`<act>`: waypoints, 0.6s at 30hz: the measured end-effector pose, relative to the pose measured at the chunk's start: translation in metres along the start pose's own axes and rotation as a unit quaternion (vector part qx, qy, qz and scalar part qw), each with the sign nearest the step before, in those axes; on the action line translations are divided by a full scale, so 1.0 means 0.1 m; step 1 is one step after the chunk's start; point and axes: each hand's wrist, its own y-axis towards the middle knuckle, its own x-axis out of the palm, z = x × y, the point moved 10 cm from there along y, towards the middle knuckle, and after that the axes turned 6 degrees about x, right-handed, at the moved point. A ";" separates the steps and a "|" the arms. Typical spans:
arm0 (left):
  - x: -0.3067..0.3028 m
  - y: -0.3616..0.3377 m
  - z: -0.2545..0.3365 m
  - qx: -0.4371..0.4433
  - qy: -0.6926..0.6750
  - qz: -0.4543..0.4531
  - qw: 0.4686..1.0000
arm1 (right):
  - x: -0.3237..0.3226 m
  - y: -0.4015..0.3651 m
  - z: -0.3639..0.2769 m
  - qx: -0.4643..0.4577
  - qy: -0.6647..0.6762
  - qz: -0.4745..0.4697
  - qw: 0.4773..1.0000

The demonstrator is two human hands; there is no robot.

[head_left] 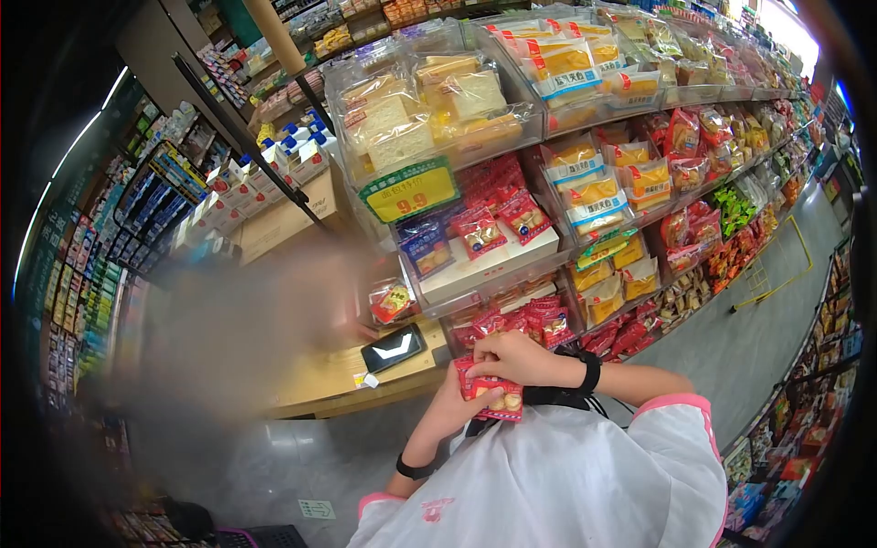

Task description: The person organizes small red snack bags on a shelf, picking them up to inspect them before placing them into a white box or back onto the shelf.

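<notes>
Small red snack packets [505,405] with a picture of round pale pieces on the front are in front of my white shirt. My left hand [448,406] is closed around them from the left side, thumb lying across the front. From the right, my right hand [513,356] pinches the upper red packet, fingers bent over its top edge. How many packets I hold is partly hidden by my fingers. Similar red packets [539,320] lie in the bottom shelf bin just beyond my hands. Each wrist wears a black band.
Clear tiered bins hold bagged bread [393,132], yellow-orange packs [594,196] and red bags [683,132]. A yellow-green price sign [409,190] hangs in front. A black phone [395,348] lies on a wooden ledge [320,388]. A blurred patch covers the left side.
</notes>
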 end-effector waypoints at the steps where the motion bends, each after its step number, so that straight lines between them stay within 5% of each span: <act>1: 0.00 -0.01 -0.03 -0.010 -0.023 0.001 1.000 | -0.02 0.01 0.01 0.006 0.033 0.002 0.999; 12: -0.26 0.09 0.19 0.028 -0.087 0.060 0.994 | -0.25 0.08 0.32 0.078 0.230 0.097 0.965; 13: -0.38 0.13 0.18 0.085 -0.044 0.085 0.992 | -0.31 0.07 0.33 0.077 0.238 0.119 0.961; 16: -0.74 0.12 0.05 0.076 0.078 0.159 0.981 | -0.68 0.06 0.51 0.073 0.228 0.213 0.947; 18: -0.92 0.12 -0.39 0.043 0.011 0.195 0.980 | -0.87 -0.01 0.71 0.087 0.290 0.233 0.924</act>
